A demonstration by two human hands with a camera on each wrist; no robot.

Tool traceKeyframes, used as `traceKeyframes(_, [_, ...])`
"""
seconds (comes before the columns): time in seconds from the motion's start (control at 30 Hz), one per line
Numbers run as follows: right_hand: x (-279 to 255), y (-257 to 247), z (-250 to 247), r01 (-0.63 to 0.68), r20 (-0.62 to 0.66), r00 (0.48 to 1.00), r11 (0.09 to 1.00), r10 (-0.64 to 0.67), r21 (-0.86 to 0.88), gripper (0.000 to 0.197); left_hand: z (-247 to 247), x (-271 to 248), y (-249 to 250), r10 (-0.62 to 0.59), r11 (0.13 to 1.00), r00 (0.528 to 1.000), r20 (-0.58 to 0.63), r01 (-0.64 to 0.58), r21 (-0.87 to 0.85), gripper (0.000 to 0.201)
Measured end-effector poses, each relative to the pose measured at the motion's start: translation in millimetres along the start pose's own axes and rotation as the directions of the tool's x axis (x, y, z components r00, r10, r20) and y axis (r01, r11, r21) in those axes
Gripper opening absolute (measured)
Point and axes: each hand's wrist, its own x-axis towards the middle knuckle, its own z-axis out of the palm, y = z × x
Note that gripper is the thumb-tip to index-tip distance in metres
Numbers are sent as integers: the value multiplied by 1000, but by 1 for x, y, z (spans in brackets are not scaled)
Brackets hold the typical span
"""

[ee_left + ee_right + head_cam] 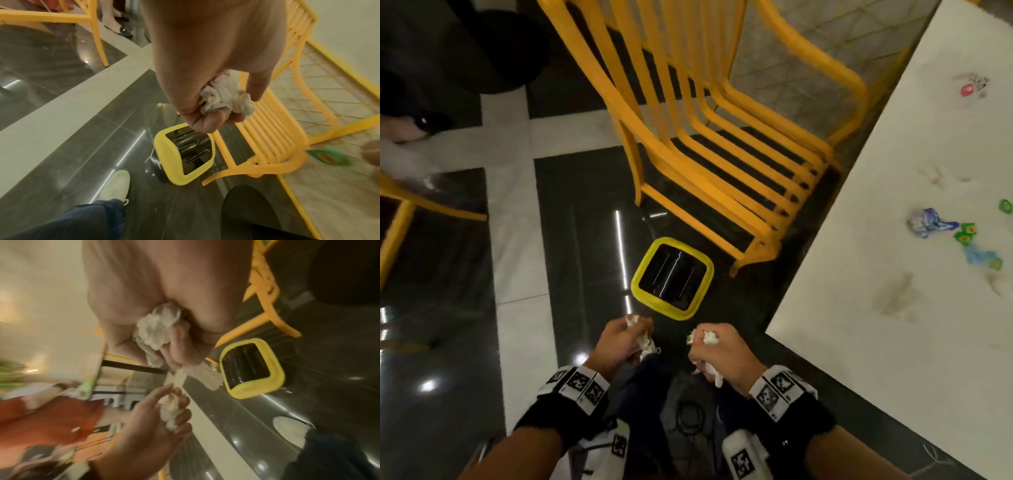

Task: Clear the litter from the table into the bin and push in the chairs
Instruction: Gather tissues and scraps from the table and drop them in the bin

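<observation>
Both grips are clenched: the left hand (619, 339) around a crumpled white tissue wad (224, 95), the right hand (722, 353) around another white tissue wad (158, 331). Carry both directly above the yellow-rimmed black bin (672, 278) on the floor before letting go; loose tails could drift past its rim.

White table (893, 342) bears crumpled wrappers (931, 222).
</observation>
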Motion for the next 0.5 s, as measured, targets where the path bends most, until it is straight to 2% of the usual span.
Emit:
traceKeyframes(0.13, [87, 19, 29, -116, -170, 975, 980, 143, 162, 46, -32, 50, -7, -85, 996, 996, 16, 85, 10, 22])
traceKeyframes(0.23, [150, 36, 28, -168, -302, 905, 904, 299, 393, 37, -46, 84, -13, -110, 994, 994, -9, 110, 6, 19])
traceKeyframes(0.3, [193, 51, 25, -197, -358, 850, 864, 386, 464, 30, -53, 105, -20, -120, 993, 993, -11, 120, -5, 19])
traceKeyframes(0.37, [234, 69, 18, -221, -421, 806, 871, 416, 439, 23, -55, 125, -27, -120, 993, 993, -12, 120, -19, 19])
traceKeyframes(0.43, [271, 89, 10, -261, -467, 787, 904, 403, 339, 13, -55, 139, -37, -145, 988, 988, -46, 142, -61, 18])
traceKeyframes(0.5, [298, 104, 0, -312, -484, 772, 909, 412, 276, 16, -51, 151, -49, -191, 974, 980, -63, 181, -140, 18])
